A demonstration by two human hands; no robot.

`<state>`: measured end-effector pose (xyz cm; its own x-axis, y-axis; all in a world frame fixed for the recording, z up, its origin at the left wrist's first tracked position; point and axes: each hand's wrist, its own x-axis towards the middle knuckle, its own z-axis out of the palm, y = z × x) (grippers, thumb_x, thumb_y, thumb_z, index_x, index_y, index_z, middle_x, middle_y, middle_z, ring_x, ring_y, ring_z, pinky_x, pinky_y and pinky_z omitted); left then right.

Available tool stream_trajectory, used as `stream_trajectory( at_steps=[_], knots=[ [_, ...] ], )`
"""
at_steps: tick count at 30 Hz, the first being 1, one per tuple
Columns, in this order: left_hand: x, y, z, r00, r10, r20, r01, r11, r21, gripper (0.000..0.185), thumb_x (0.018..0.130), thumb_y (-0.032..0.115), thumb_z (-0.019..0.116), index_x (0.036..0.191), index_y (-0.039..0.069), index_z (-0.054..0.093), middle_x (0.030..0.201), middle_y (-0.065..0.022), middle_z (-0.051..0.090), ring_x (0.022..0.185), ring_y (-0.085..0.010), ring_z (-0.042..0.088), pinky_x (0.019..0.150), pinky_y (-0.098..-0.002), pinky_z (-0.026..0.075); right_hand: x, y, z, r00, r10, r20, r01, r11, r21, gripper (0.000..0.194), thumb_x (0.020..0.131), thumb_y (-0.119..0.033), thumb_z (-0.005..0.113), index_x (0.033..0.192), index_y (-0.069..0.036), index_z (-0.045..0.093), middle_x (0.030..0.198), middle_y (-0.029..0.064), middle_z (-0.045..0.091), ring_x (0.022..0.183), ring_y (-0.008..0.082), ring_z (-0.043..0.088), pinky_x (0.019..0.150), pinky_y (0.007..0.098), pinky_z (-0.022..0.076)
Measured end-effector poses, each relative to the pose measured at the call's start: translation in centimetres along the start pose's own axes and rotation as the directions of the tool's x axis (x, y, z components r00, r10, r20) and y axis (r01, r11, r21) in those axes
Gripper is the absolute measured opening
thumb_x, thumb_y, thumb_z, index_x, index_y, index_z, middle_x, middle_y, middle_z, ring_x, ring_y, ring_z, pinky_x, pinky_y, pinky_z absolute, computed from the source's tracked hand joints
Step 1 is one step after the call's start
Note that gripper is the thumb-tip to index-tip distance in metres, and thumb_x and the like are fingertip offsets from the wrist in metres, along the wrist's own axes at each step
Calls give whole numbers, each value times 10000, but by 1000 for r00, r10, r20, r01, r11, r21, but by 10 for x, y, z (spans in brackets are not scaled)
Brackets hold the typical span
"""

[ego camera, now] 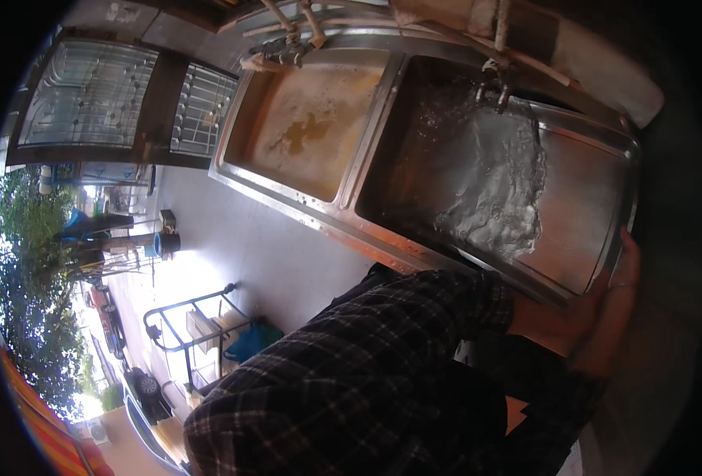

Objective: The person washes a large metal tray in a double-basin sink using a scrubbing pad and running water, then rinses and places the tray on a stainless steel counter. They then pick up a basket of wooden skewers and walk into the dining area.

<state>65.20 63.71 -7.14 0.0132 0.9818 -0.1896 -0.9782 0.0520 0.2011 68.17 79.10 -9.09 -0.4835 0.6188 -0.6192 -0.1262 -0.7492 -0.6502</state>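
Observation:
A large rectangular metal pan (583, 208) lies partly over the right basin of a steel sink (380, 238). A rippling sheet of water (496, 190) covers its left part, while the right part of its bottom shows bare metal. My left hand (556, 321), past a dark plaid cuff, holds the pan at the near right corner; its fingers are hard to make out. My right hand (621, 271) grips the right rim, fingers pointing up along the outside. Both hands almost meet at that corner. Above the pan's far left corner is a twin-spout tap (493, 89).
The sink's left basin (315, 131) holds cloudy, yellowish water beneath another tap (291, 53). Pipes (464, 38) run behind the sink. At the left, a metal-framed cart (193, 324) stands on the grey floor (279, 238), with a blue bag (254, 342) near it. Vehicles and trees show outside.

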Motion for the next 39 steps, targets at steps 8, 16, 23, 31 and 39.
stream_trajectory(
  at_steps=[8,16,23,31,39],
  knots=[
    [-59,96,-33,993,-107,49,1,423,906,425,904,315,368,1207,20,406,1181,-225,496,1098,-301,469,941,-346,350,45,-3,-39,889,-237,-392,-95,743,-663,316,718,-211,656,946,3,611,783,103,609,669,221,573,599,368,461],
    [-129,319,-158,946,-307,-102,-173,-747,641,339,870,275,422,1071,23,528,1094,-225,548,1026,-341,518,887,-386,404,18,-41,-10,800,-547,-249,-73,323,-944,87,641,-40,558,678,34,585,579,99,551,502,194,506,447,380,382],
    [-161,417,-216,795,-559,-235,-408,-780,474,292,841,240,470,952,26,634,1019,-225,592,962,-376,562,840,-421,451,-121,-123,149,564,-820,94,-349,-340,-874,132,624,-88,568,635,40,535,589,189,555,541,277,555,513,407,419],
    [-170,430,-209,961,-193,-198,75,-507,859,356,797,295,532,900,-30,634,956,-254,596,952,-389,560,824,-421,449,-253,-134,346,419,-907,51,-569,-306,-763,226,648,-110,530,781,56,607,768,266,601,767,399,591,719,399,469],
    [-169,422,-218,965,-95,-244,173,-471,865,273,759,231,534,803,-20,634,802,-243,608,803,-376,601,705,-428,458,-361,-110,371,153,-974,166,-622,-226,-750,293,676,-59,517,942,62,531,769,206,595,749,337,589,702,373,461]
  ],
)
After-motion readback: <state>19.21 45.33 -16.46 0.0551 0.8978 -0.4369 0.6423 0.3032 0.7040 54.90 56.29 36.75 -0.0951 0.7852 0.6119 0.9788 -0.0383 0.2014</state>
